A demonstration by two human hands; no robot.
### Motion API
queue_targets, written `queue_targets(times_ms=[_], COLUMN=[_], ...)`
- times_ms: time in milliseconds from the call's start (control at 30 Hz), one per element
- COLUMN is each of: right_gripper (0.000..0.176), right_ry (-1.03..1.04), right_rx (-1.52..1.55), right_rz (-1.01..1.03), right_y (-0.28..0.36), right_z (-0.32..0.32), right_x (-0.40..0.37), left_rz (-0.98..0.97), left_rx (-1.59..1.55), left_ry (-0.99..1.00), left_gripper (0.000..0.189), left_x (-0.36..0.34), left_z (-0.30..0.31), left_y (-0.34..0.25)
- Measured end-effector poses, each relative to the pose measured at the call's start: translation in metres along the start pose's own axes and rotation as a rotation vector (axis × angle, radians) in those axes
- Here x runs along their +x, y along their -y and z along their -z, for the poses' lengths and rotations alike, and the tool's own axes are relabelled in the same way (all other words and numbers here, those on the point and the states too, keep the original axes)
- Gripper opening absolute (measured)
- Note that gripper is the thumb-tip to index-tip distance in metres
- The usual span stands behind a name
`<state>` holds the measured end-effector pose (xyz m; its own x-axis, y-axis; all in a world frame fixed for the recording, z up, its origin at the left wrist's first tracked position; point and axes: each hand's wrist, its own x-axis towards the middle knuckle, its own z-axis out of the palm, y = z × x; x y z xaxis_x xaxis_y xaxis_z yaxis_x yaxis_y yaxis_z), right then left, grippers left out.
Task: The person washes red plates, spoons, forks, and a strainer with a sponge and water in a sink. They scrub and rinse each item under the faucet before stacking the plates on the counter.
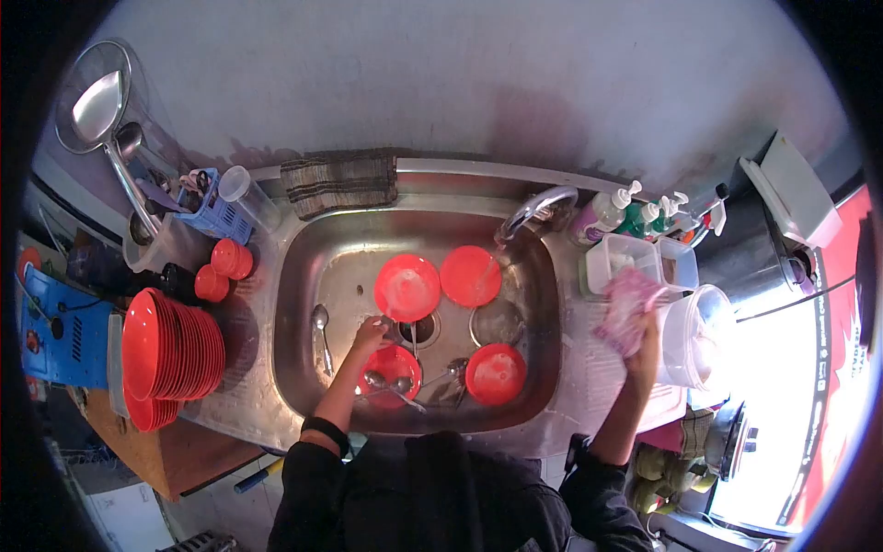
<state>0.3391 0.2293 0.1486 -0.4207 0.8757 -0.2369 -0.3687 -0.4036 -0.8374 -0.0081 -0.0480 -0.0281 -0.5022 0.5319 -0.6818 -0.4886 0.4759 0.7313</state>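
Note:
My right hand [645, 353] is closed on a pink cloth [631, 311], lifted over the counter right of the sink, beside a clear plastic tub [682, 342]. My left hand [371, 335] is over the sink basin [349, 262], between two red plates, its fingers bunched together; what they hold, if anything, is too small to make out. Just below that hand, a red bowl [377, 354] has several spoons in it. Above it lies a red plate [407, 287] with whitish smears. Another red plate [471, 276] sits under the faucet [541, 208].
A smeared red dish [496, 374], a metal lid-like disc [498, 324] and a spoon [322, 339] lie in the basin. Stacked red plates [175, 345] stand left. Pump bottles [602, 217] and a plastic container [621, 258] stand right. A brown cloth [338, 184] hangs behind.

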Motion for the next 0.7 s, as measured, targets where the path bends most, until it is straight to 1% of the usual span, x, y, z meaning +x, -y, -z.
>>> queue_targets(times_ms=[33, 67, 100, 133, 167, 200, 233, 267, 333, 367, 400, 433, 467, 500, 533, 567, 600, 633, 667, 700], right_gripper=[0.042, 0.043, 0.043, 0.037, 0.037, 0.032, 0.027, 0.027, 0.024, 0.024, 0.025, 0.027, 0.027, 0.026, 0.026, 0.026, 0.026, 0.026, 0.026, 0.027], right_ry=[-0.160, -0.158, -0.367, -0.338, -0.334, -0.339, -0.342, -0.341, -0.161, -0.158, -0.202, -0.245, -0.242, -0.213, -0.184, -0.185, -0.129, -0.074, -0.078, -0.075], right_rx=[-0.173, -0.525, -1.100, -1.305, -1.305, -1.504, -1.702, -1.702, -1.980, -1.980, -2.072, -2.162, -2.160, -2.250, -2.337, -2.336, -2.316, -2.293, -2.289, -2.177], right_rz=[0.199, 0.450, 0.724, 0.712, 0.710, 0.686, 0.657, 0.657, 0.393, 0.393, 0.304, 0.211, 0.210, 0.125, 0.038, 0.041, 0.065, 0.089, 0.097, 0.283], right_y=[0.024, 0.029, 0.043, 0.059, 0.061, 0.060, 0.056, 0.050, 0.041, 0.036, 0.030, 0.026, 0.023, 0.021, 0.019, 0.016, 0.016, 0.016, 0.020, 0.033], right_z=[-0.045, -0.015, -0.028, -0.038, -0.034, -0.026, -0.024, -0.021, -0.022, -0.022, -0.022, -0.023, -0.025, -0.029, -0.030, -0.025, -0.024, -0.022, -0.016, -0.028], right_x=[-0.013, 0.011, 0.018, 0.025, 0.038, 0.052, 0.062, 0.072, 0.086, 0.094, 0.102, 0.109, 0.116, 0.122, 0.128, 0.136, 0.141, 0.144, 0.144, 0.123], left_rz=[0.006, -0.232, -0.470, -0.465, -0.270, -0.071, -0.069, -0.078, -0.086, -0.277, -0.464, -0.461, -0.456, -0.452, -0.452, -0.453, -0.455, -0.459, -0.538, -0.618], left_rx=[0.000, 0.571, 1.143, 1.142, 1.239, 1.329, 1.329, 1.328, 1.323, 1.285, 1.238, 1.238, 1.187, 1.133, 1.134, 1.201, 1.267, 1.269, 1.272, 1.271], left_ry=[0.000, -0.055, -0.111, -0.112, -0.203, -0.293, -0.294, -0.293, -0.293, -0.200, -0.107, -0.108, -0.009, 0.089, 0.087, 0.115, 0.144, 0.139, 0.127, 0.113], left_gripper=[0.030, 0.027, 0.024, 0.024, 0.024, 0.025, 0.025, 0.024, 0.024, 0.020, 0.017, 0.017, 0.018, 0.018, 0.018, 0.019, 0.019, 0.019, 0.021, 0.022], left_x=[0.007, 0.019, 0.025, 0.007, -0.014, -0.030, -0.029, -0.026, -0.028, -0.031, -0.037, -0.046, -0.055, -0.066, -0.076, -0.086, -0.090, -0.093, -0.097, -0.098], left_z=[0.013, 0.030, 0.039, 0.032, 0.023, 0.017, 0.018, 0.020, 0.017, 0.017, 0.017, 0.011, 0.001, -0.009, -0.018, -0.027, -0.031, -0.031, -0.030, -0.028], left_y=[0.018, 0.045, 0.059, 0.049, 0.040, 0.032, 0.033, 0.035, 0.031, 0.026, 0.018, 0.008, -0.002, -0.011, -0.017, -0.024, -0.027, -0.026, -0.023, -0.022])
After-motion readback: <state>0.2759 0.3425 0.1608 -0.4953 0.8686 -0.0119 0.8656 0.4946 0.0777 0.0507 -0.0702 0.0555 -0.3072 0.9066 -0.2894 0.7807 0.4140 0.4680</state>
